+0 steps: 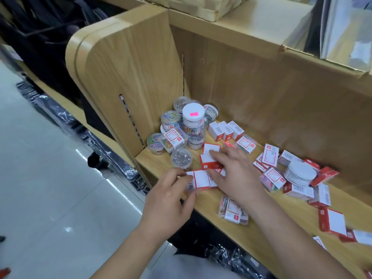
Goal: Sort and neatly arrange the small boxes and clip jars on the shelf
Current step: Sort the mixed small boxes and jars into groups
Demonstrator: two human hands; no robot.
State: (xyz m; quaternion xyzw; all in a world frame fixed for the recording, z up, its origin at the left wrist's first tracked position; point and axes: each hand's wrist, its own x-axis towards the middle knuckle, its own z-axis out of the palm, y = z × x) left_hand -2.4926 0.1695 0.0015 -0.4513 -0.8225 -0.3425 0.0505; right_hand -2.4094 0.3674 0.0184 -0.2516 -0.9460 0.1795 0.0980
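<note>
Where the shelf (209, 202) edge runs, left hand (167, 200) pinches a box (201, 179).

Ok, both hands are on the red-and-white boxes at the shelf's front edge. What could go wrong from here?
The boxes under the left hand and right hand sit at the shelf lip; an outward nudge could drop them to the floor. The clear clip packet beside the right forearm lies near the edge and could be swept off. The stacked clip jars look unsteady; a bump may topple them.

Box labels (201, 179) blurred — barcodes only, no text legible
</note>
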